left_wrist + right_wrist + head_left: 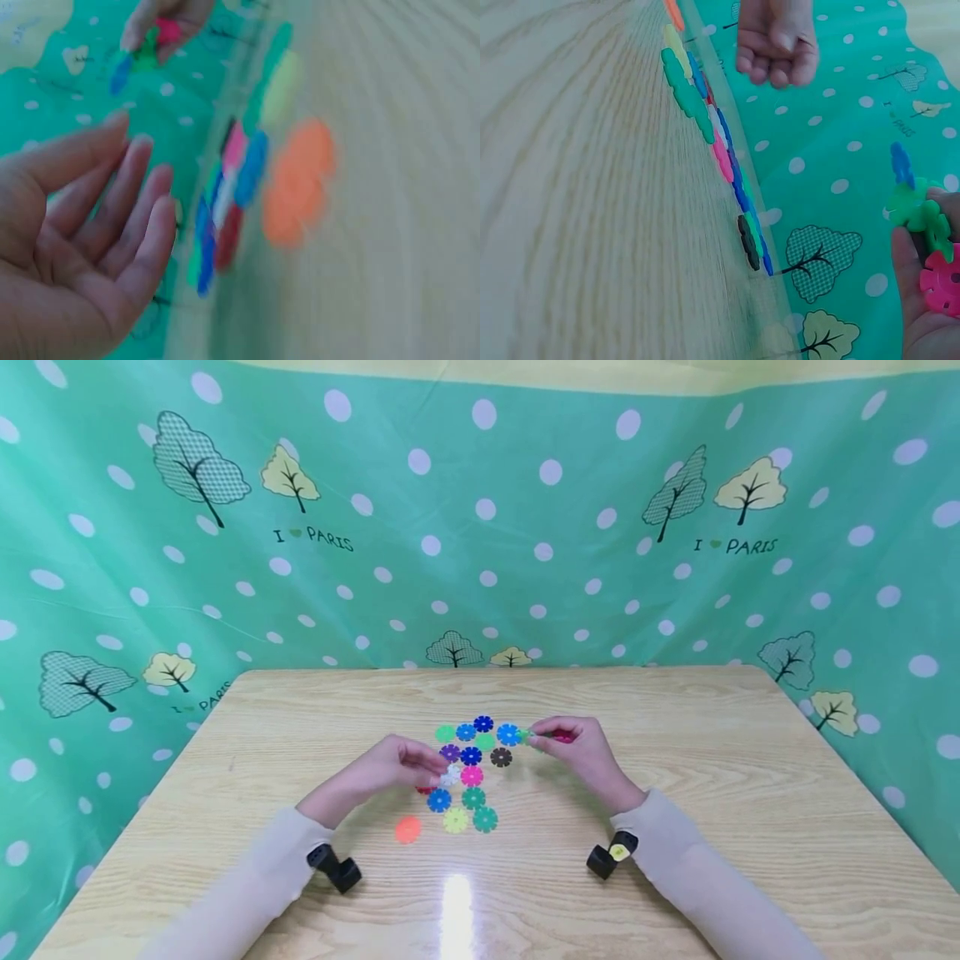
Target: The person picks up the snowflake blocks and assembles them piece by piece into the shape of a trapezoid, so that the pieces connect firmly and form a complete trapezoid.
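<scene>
My right hand pinches several joined notched plastic discs above the far part of the table. In the right wrist view a blue disc sticks out at the tip, joined to a green disc. Beside the palm, a pink disc belongs to the same joined piece. My left hand hovers over the loose discs with its fingers loosely bent and nothing held. Under its fingertips lie a white disc and a partly hidden red disc.
More loose discs lie flat in a cluster between the hands, among them a brown disc, a yellow disc and a green disc. An orange disc lies nearest the left forearm. Behind the wooden table hangs a green curtain.
</scene>
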{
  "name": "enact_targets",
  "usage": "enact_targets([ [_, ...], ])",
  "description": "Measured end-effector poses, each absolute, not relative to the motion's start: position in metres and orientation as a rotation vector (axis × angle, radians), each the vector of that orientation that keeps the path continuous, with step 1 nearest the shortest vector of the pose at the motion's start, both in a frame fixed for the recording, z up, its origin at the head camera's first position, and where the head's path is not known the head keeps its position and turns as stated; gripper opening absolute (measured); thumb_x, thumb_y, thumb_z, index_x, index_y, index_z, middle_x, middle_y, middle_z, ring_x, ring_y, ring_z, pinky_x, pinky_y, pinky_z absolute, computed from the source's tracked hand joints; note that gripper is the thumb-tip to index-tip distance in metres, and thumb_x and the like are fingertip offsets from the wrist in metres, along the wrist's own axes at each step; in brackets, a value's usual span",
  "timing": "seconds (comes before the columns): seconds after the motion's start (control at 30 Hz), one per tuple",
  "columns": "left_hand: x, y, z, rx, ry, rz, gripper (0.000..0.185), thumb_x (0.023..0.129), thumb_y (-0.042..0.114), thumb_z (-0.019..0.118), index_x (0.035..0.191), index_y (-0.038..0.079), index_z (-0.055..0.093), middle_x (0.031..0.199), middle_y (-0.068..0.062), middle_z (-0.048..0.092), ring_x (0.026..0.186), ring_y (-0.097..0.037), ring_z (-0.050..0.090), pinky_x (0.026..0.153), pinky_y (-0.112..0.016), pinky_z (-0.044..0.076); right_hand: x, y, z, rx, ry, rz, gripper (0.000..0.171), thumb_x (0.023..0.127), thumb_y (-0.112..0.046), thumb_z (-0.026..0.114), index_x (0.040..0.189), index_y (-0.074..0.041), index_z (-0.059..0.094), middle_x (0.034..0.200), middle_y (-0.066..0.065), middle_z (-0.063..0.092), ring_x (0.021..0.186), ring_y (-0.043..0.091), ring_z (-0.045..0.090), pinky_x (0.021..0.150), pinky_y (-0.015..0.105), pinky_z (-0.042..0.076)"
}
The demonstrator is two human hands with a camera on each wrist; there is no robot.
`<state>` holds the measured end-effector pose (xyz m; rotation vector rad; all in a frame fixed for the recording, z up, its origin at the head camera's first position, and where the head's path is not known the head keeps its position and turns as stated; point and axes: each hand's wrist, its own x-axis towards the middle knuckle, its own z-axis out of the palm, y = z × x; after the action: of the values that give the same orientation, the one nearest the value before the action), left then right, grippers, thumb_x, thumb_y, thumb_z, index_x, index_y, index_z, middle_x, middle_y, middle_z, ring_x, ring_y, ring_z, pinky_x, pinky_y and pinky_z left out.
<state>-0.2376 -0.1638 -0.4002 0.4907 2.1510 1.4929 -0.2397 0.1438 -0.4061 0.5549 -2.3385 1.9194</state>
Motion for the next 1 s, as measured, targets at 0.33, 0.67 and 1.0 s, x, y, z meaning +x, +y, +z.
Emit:
enact_targets([
  [0.33, -0.220, -0.203, -0.413, 0.643, 2.091, 1.249, 0.033, 0.079, 0.003, 0.072, 0.112, 0.003, 0.067, 0.110, -0.011, 0.068, 0.097, -0.023, 0.063, 0.082, -0.028, 0.053, -0.236, 0.143, -0.402, 0.482, -2.376, 1.968, 0.015, 0.083, -0.004, 0.070, 0.096, 0.004, 0.070, 0.102, 0.018, 0.068, 0.080, 0.011, 0.064, 0.068, 0.022, 0.054],
  [0.67, -0.218, -0.209, -0.423, 0.858, 2.168, 1.136, 0.032, 0.077, 0.014, 0.077, 0.108, 0.013, 0.071, 0.104, 0.001, 0.070, 0.077, -0.009, 0.052, 0.068, -0.020, 0.048, -0.223, 0.136, -0.379, 0.482, -2.395, 1.951, 0.018, 0.084, -0.002, 0.068, 0.098, 0.008, 0.068, 0.104, 0.021, 0.067, 0.082, 0.010, 0.064, 0.071, 0.021, 0.053],
  [1.0, -0.218, -0.205, -0.424, 0.846, 2.221, 1.098, 0.027, 0.076, 0.008, 0.077, 0.102, 0.015, 0.072, 0.091, 0.003, 0.069, 0.073, -0.011, 0.052, 0.063, -0.019, 0.045, -0.221, 0.134, -0.378, 0.442, -2.407, 1.982, 0.018, 0.084, -0.003, 0.069, 0.099, 0.007, 0.068, 0.103, 0.020, 0.068, 0.079, 0.008, 0.063, 0.068, 0.019, 0.051],
])
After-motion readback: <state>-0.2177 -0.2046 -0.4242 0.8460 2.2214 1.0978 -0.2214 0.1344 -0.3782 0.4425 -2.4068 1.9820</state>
